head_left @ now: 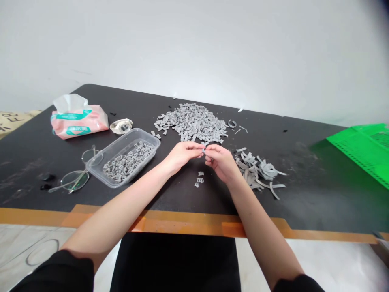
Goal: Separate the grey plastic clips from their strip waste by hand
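My left hand and my right hand meet at the fingertips over the table, both closed in a pinch on one small grey piece. Its exact kind is too small to make out. Just beyond my fingers lies a large heap of grey flat pieces. Below my hands several small grey pieces rest on the dark tabletop. To the left, a clear plastic container holds many small grey clips. Right of my right hand is a pile of curved grey strips.
A pink tissue pack stands at the back left, beside a whitish roll. Eyeglasses lie left of the container. A green perforated basket is at the far right. Orange tape runs along the table's front edge.
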Available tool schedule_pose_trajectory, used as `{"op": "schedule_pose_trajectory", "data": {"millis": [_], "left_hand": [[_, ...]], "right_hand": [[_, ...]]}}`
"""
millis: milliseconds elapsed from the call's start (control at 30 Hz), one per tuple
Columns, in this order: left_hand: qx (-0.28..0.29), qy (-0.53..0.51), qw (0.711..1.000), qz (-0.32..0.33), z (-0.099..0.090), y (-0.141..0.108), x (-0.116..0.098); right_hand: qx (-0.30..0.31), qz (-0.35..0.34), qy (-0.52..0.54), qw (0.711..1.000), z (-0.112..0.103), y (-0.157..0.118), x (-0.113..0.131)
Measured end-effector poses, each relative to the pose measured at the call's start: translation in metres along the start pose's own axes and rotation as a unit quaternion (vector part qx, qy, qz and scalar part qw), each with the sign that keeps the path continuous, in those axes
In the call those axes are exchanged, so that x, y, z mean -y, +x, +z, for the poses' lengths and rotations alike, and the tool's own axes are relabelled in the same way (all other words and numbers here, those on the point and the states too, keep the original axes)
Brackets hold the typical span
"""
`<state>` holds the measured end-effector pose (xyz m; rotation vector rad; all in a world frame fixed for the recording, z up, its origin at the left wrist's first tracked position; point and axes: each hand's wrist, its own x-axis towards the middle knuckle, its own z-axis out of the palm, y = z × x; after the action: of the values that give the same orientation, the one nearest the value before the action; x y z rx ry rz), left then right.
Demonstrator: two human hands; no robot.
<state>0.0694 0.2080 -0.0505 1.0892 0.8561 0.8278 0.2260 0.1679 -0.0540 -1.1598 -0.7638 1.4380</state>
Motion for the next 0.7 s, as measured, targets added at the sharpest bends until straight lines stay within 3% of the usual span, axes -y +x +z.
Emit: {"op": "schedule_pose_trajectory", "data": {"millis": [100, 267, 400, 600, 700], "left_hand": [[-0.002, 0.149, 0.988, 0.042, 0.001, -0.003, -0.004], [-0.001, 0.345, 0.929, 0.136, 0.002, -0.009, -0.011], [0.025, 0.338, 0.929, 0.145, 0.002, -0.010, -0.012], [-0.022, 0.270, 0.952, 0.144, -0.002, -0.008, -0.014], [-0.005, 0.267, 0.954, 0.139, -0.002, -0.008, -0.013]], "right_hand": [[-0.002, -0.012, -0.011, 1.000, -0.001, 0.001, -0.001], [0.035, -0.017, -0.004, 0.999, -0.003, 0.001, 0.000], [0.027, -0.035, 0.009, 0.999, -0.004, 0.000, 0.001], [0.020, -0.023, 0.009, 0.999, -0.004, 0.000, 0.002], [0.027, -0.041, 0.016, 0.999, -0.004, 0.001, 0.000]]}}
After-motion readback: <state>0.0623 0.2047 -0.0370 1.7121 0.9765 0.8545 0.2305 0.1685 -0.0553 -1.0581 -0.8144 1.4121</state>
